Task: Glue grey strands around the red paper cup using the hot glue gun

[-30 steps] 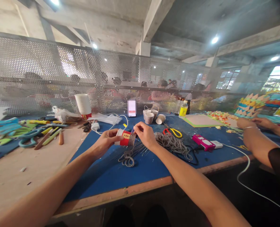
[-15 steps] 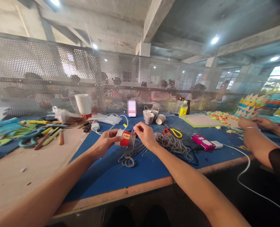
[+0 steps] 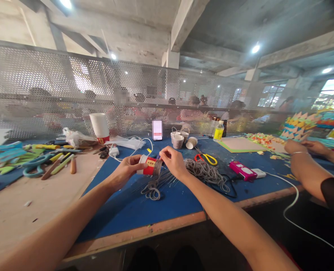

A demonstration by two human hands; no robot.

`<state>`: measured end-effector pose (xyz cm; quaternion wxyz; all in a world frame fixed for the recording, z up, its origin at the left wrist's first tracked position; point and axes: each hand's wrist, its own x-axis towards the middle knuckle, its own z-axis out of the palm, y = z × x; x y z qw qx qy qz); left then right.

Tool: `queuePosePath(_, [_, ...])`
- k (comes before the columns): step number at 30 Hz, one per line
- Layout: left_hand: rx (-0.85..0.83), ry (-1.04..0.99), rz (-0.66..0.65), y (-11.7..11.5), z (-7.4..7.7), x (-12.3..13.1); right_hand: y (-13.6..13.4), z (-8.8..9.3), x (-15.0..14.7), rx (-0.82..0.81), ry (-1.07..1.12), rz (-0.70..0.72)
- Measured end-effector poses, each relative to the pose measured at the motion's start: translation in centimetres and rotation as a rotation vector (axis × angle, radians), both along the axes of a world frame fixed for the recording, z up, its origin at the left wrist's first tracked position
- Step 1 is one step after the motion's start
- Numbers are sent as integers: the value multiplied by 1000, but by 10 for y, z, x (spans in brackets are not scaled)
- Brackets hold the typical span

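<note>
A red and white paper cup (image 3: pixel 149 165) lies sideways in my left hand (image 3: pixel 129 167), its thumb and fingers closed around the white end. Grey cord is wound about the cup's other end. Pinched fingers of my right hand (image 3: pixel 171 160) are at that wound end; what sits between them is too small and hidden to make out. Below, a loop of grey cord (image 3: pixel 152 192) trails onto the blue table mat (image 3: pixel 121 218). A bigger heap of grey cord (image 3: pixel 208 173) lies just right of my right hand, and thin wires spread beneath both hands.
Yellow-and-red scissors (image 3: pixel 209 159), small cord-wrapped cups (image 3: pixel 178 140) and an upright phone (image 3: pixel 157 130) are beyond my hands. A stack of paper cups (image 3: pixel 99 126) and blue scissors (image 3: pixel 37 164) lie left. A pink box (image 3: pixel 243 170) is right, near another person's arm (image 3: pixel 308 169).
Hardly anything differs. My left hand keeps its hold on the cup, and my right hand stays at the wound end.
</note>
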<state>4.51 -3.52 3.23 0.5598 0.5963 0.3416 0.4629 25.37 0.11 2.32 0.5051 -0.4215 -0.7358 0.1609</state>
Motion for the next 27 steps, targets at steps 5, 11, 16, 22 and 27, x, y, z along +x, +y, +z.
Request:
queuePosePath(5, [8, 15, 7, 1, 0, 0, 0, 0, 0, 1, 4, -1])
queuePosePath(11, [9, 13, 6, 1, -1, -1, 1, -1, 0, 12, 1, 7])
queuePosePath(16, [7, -8, -11, 3, -3, -1, 1, 0, 0, 6, 1, 6])
queuePosePath(22, [7, -10, -3, 2, -3, -1, 1, -1, 0, 11, 4, 9])
queuePosePath(27, [-1, -6, 3, 3, -3, -1, 2, -1, 0, 2, 7, 12])
